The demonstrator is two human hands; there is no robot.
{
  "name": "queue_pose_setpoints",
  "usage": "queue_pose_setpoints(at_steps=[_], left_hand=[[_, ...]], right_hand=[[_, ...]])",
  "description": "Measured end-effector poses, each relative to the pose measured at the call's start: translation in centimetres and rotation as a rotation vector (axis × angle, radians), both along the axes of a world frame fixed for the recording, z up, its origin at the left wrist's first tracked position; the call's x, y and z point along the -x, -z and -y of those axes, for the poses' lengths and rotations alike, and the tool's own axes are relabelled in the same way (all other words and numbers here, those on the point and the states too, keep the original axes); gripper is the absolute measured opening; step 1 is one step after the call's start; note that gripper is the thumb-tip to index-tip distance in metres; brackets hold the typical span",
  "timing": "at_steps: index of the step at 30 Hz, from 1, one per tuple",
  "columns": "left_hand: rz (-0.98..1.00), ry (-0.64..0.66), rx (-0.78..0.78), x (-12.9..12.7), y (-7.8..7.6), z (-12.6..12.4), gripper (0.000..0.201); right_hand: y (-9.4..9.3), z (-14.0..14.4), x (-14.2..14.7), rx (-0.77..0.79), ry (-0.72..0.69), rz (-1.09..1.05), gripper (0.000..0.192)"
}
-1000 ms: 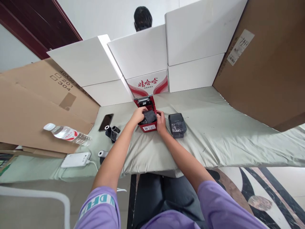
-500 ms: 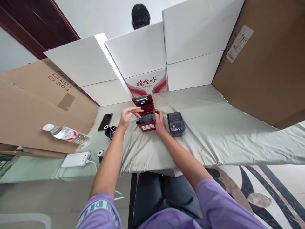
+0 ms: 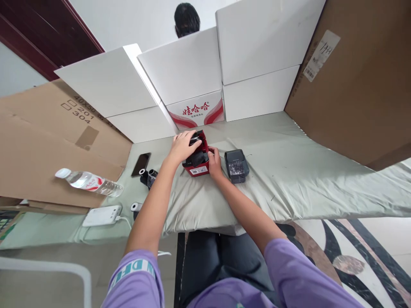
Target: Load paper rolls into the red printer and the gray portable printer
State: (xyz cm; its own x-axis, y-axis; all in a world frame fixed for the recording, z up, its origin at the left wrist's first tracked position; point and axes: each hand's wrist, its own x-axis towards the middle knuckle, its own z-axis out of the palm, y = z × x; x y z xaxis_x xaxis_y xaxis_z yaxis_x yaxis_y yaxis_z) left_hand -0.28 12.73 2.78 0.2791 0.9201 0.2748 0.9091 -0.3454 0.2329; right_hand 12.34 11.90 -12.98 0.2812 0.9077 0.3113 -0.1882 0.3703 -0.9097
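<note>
A small red printer (image 3: 198, 171) stands on the cloth-covered table, with black material, perhaps a ribbon or roll, inside its body. Its hinged lid (image 3: 201, 136) is raised but tilted forward over the body. My left hand (image 3: 182, 147) grips this lid from the left, fingers over its top and thumb across its inner side. On the right side of the body, my right hand (image 3: 214, 162) holds the printer steady. Just right of it lies a dark grey device (image 3: 236, 166) with a wrinkled dark patch on its front.
Black rolls (image 3: 147, 177), another roll (image 3: 136, 208), a phone (image 3: 141, 164), a white power bank (image 3: 102, 215) with a cable and a tilted water bottle (image 3: 90, 182) are at left. White boxes (image 3: 183, 68) line the back; brown cartons (image 3: 349, 85) flank both sides. A person's head (image 3: 187, 19) shows behind.
My left hand has gone from beside the printer's opening up onto the lid and taken hold of it. The lid has tipped forward somewhat. My right hand stays on the printer's side.
</note>
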Motion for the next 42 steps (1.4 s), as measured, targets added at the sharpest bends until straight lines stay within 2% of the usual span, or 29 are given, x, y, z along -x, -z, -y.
queue_pose_setpoints(at_steps=[4, 7, 10, 13, 20, 32, 34, 38, 42], left_hand=[[0.008, 0.096, 0.131, 0.5, -0.8, 2.5, 0.053], [-0.092, 0.188, 0.243, 0.4, -0.6, 3.8, 0.057], [-0.207, 0.184, 0.235, 0.5, 0.0, 4.3, 0.034], [-0.196, 0.220, 0.245, 1.1, 0.4, 3.9, 0.018], [-0.157, 0.279, 0.216, 3.0, 0.0, 3.1, 0.014], [-0.105, 0.248, 0.238, 2.2, 0.6, 4.8, 0.012], [-0.063, 0.249, 0.251, 2.2, 0.9, 5.1, 0.024], [0.011, 0.190, 0.301, 2.3, 1.1, 5.6, 0.074], [0.030, 0.145, 0.348, 2.2, 0.6, 5.3, 0.092]], right_hand=[[0.1, -0.1, 0.0, 0.003, 0.005, 0.005, 0.036], [0.2, -0.1, 0.0, -0.002, 0.000, 0.011, 0.035], [0.2, -0.2, -0.1, -0.006, 0.004, 0.009, 0.035], [0.2, -0.2, -0.1, -0.002, 0.004, 0.006, 0.035], [0.4, -0.3, 0.1, -0.004, 0.009, 0.002, 0.036], [0.3, -0.2, 0.0, 0.003, 0.017, 0.014, 0.032], [0.3, -0.2, 0.0, 0.004, 0.015, 0.015, 0.033], [0.3, -0.3, 0.0, 0.009, 0.010, 0.022, 0.036], [0.4, -0.4, 0.0, 0.013, 0.009, 0.017, 0.037]])
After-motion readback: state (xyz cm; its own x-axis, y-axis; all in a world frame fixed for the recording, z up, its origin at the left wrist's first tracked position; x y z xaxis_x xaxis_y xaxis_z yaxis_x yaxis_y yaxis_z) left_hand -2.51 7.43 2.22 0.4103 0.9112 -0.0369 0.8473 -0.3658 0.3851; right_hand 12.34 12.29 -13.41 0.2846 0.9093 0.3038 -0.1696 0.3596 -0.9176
